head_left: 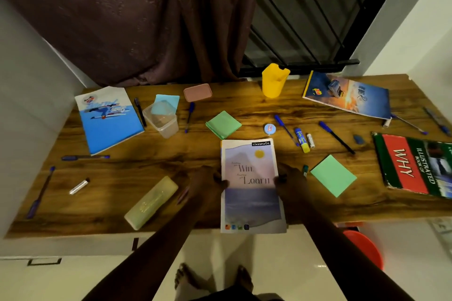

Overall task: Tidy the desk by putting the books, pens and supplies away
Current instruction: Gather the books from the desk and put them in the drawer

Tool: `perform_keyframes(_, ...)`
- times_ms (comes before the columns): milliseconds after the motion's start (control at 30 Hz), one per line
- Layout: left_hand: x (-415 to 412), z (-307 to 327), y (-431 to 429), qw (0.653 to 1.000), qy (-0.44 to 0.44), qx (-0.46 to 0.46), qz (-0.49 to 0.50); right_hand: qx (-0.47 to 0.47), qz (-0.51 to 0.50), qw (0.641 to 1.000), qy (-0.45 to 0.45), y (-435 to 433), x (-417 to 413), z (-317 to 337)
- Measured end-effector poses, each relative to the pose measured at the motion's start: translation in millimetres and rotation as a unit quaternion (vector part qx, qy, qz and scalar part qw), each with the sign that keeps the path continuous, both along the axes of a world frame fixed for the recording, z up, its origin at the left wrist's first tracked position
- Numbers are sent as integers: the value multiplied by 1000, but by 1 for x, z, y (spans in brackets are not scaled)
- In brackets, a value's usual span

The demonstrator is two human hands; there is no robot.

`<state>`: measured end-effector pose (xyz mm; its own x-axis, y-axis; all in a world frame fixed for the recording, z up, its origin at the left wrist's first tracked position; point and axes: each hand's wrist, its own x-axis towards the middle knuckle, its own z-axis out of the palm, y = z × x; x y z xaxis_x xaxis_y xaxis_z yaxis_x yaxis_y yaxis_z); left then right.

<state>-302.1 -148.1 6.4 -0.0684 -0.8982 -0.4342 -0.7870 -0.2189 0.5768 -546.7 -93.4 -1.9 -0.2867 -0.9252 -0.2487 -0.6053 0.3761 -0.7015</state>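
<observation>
Notebook lies at the near edge of the surface, bottom overhanging | left hand and right hand each pinch 1 long side at mid-height, fingers closed on it | judged thin, light, floppy softcover; slick | grip both edges or the spine so it won't sag.

Count on bench:
- Books, 4: far left, near centre, far right, right edge.
- Paper pads, 3: two green, one blue.
- Pens, at least 9, scattered left to right; exact count unclear at the right edge.
- Glue sticks, 1.
- Yellow cups, 1.
- Clear tubs, 1.
- Pencil cases, 1.
</observation>
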Motion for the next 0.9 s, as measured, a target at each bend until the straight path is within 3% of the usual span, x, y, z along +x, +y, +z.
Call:
perform_keyframes(100,-2,-3,1,999,10,32,-7,5,-11,1000,-12,-5,-1,0)
perform_keyframes(300,-4,0,7,1000,10,3,-4,13,0,1000,19,-7,-6,-12)
perform_keyframes(367,-2,1,4,1000,20,11,-4,-5,11,998,60,-4,-5,-9)
perform_keyframes(500,7,24,0,996,-13,-85,9,-88,-3,988,125,1,15,6)
perform_keyframes(600,23,46,-1,983,-17,-178,38,-146,40,985,85,-9,48,24)
perform_keyframes(767,82,80,-6,968,70,-199,135,-163,157,974,-23,-40,121,57)
perform_keyframes(900,147,87,-18,945,60,-234,222,-182,217,955,-86,-68,188,74)
